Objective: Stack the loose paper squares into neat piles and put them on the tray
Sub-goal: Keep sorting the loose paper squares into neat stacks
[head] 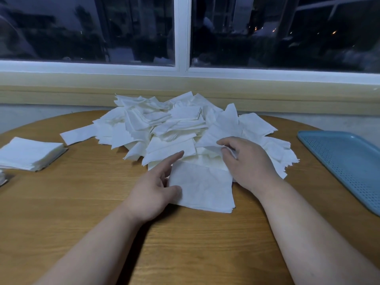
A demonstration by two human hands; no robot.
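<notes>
A big loose heap of white paper squares (168, 124) covers the far middle of the round wooden table (82, 202). In front of it lies a small flat pile of squares (202, 188). My left hand (154, 190) rests against that pile's left edge, thumb on the paper and fingers stretched toward the heap. My right hand (244, 163) pinches a loose paper square (216, 138) at the heap's near right side. A neat stack of squares (28, 153) sits at the table's left edge. The blue perforated tray (347, 161) lies at the right with nothing on it.
Behind the table runs a window sill (185, 89) under dark window panes. A small unclear object (4, 177) pokes in at the far left edge below the neat stack. Bare wood lies between my forearms and near the tray.
</notes>
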